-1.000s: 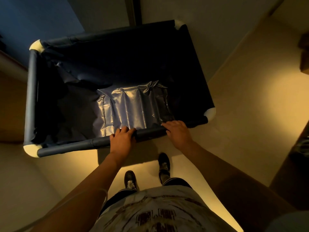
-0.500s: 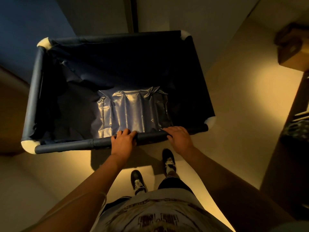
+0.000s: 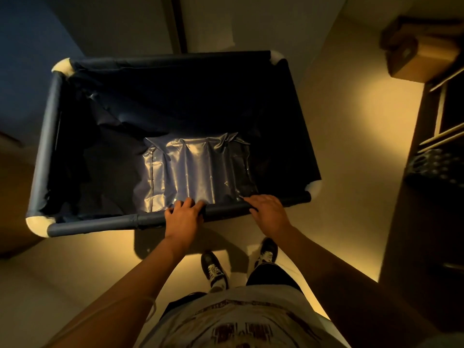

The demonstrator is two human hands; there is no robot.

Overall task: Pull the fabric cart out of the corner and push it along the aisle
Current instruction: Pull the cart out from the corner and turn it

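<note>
The fabric cart (image 3: 173, 136) stands on the floor (image 3: 351, 136) directly in front of the person, its long near rail (image 3: 100, 223) running crosswise at arm's reach. Both hands are on that rail. The left hand (image 3: 183, 217) sits near the rail's middle, its grip closed round the tube with fingers curled over the top. The right hand (image 3: 267, 209) holds the same rail nearer the right corner cap (image 3: 315, 188), fingers bent over it. The cart's dark liner sags inside the frame, with a shiny creased patch (image 3: 195, 172) just beyond the hands. A cardboard box (image 3: 421, 59) lies on the floor well to the right, beside a shelf unit (image 3: 442, 146). The person's shoes (image 3: 214, 270) stand just behind the rail.
</note>
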